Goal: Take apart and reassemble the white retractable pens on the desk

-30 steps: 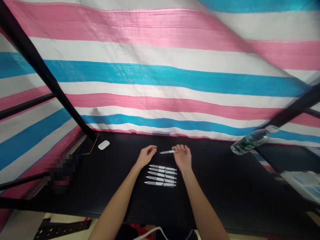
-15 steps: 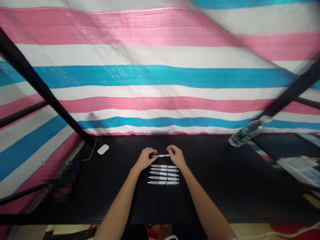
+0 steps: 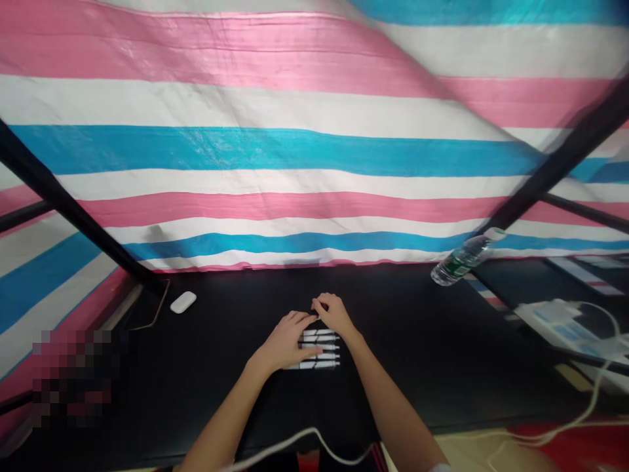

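My left hand (image 3: 285, 342) lies flat across the row of slim white retractable pens (image 3: 327, 347) on the black desk (image 3: 221, 393), close beside my right hand (image 3: 334, 313), curled at the row's far edge. I can't tell whether it's pinching a pen. Light fingers matter here, since pressing could knock the pens out of line.

No writing can be read anywhere. The dark green label (image 3: 457, 265) on the clear plastic water bottle (image 3: 466, 259) at two o'clock is too small to make out, as is the blue print on the flat white printed package (image 3: 560, 325) at three o'clock. The slim white retractable pens (image 3: 319, 347) at six o'clock show no legible marks.
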The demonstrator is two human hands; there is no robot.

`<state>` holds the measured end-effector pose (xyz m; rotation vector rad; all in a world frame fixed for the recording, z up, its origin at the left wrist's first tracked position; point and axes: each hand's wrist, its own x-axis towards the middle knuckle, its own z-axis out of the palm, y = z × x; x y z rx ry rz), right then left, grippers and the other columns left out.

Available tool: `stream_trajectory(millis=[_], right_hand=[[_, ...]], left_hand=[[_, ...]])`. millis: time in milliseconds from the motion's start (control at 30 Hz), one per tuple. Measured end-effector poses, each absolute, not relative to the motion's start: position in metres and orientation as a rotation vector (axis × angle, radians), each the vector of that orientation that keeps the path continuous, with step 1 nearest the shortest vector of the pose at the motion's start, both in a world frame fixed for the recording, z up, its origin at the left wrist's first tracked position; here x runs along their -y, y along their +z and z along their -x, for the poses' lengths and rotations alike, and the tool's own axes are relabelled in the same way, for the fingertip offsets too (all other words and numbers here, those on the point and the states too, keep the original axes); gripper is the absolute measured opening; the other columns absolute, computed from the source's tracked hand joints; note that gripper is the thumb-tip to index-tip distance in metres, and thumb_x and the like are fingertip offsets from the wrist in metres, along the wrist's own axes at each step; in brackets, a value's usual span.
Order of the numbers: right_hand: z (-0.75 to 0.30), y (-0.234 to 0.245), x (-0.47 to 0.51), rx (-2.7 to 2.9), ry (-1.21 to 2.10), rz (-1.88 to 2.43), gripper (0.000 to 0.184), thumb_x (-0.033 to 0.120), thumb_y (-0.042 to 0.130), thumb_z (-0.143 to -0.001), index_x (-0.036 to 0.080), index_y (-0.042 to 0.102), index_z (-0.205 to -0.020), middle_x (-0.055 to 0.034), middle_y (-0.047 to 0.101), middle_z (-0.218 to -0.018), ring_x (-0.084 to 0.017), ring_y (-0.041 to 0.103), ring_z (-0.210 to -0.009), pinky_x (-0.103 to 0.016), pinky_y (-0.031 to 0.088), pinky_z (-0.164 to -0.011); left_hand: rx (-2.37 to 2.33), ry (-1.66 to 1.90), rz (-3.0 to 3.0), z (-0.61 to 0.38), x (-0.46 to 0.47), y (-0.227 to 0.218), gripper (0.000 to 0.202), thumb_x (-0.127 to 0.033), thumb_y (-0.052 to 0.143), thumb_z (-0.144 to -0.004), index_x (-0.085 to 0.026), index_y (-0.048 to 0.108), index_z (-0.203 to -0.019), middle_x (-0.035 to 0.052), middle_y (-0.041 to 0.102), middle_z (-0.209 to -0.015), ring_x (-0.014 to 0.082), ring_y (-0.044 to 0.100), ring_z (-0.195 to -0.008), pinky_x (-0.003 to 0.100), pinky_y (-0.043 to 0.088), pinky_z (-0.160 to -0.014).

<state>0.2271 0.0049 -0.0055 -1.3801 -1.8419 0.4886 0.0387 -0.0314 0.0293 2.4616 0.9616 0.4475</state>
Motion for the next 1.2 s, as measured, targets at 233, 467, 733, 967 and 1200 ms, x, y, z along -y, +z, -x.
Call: stream_trajectory(millis=[233, 467, 733, 967, 1200], right_hand=[[-0.231, 0.005, 0.023, 1.968, 0.489, 1.389, 0.031, 0.030, 0.044, -0.094, 0.021, 0.069, -0.078, -0.0024, 0.066, -0.079, -0.015, 0.057, -0.077, -0.033, 0.041, -0.082], [-0.221, -0.018, 0.069, 2.067, 0.146, 1.589, 0.052, 0.044, 0.041, -0.092, 0.021, 0.042, -0.140, -0.0123, 0.045, -0.142, -0.028, 0.034, -0.134, -0.048, 0.025, -0.110], [-0.225, -0.024, 0.036, 2.057, 0.010, 1.736, 0.051, 0.039, 0.028, -0.096, 0.019, 0.042, -0.141, -0.0130, 0.040, -0.147, -0.029, 0.032, -0.137, -0.048, 0.024, -0.111], [-0.230, -0.024, 0.005, 2.010, 0.006, 1.824, 0.052, 0.038, 0.030, -0.096, 0.015, 0.040, -0.142, -0.0163, 0.034, -0.150, -0.030, 0.030, -0.139, -0.047, 0.023, -0.111], [-0.228, -0.026, 0.004, 2.083, 0.055, 1.763, 0.055, 0.037, 0.032, -0.094, 0.017, 0.032, -0.146, -0.0134, 0.028, -0.153, -0.029, 0.025, -0.141, -0.049, 0.019, -0.113]], left_hand=[[-1.091, 0.432, -2.673, -0.026, 0.058, -0.004, 0.066, -0.053, 0.052, -0.085, -0.027, 0.034, -0.144, 0.0090, 0.036, -0.149, 0.0270, 0.029, -0.138, 0.051, 0.021, -0.114], [-1.277, 0.509, -2.719, -0.041, 0.034, -0.011, 0.058, -0.045, 0.044, -0.091, -0.027, 0.033, -0.145, 0.0082, 0.037, -0.149, 0.0285, 0.026, -0.139, 0.054, 0.017, -0.114], [-1.237, 0.501, -2.743, -0.057, -0.004, -0.004, 0.047, -0.036, 0.035, -0.095, -0.025, 0.041, -0.141, 0.0084, 0.043, -0.145, 0.0240, 0.035, -0.136, 0.048, 0.022, -0.113], [-1.523, 0.657, -2.612, -0.074, -0.024, -0.011, 0.044, -0.031, 0.030, -0.096, -0.019, 0.050, -0.134, 0.0123, 0.048, -0.141, 0.0257, 0.038, -0.133, 0.047, 0.028, -0.110], [-1.659, 0.665, -2.544, -0.073, -0.024, -0.013, 0.046, -0.032, 0.030, -0.096, -0.019, 0.049, -0.136, 0.0135, 0.043, -0.145, 0.0274, 0.034, -0.136, 0.048, 0.027, -0.110]])
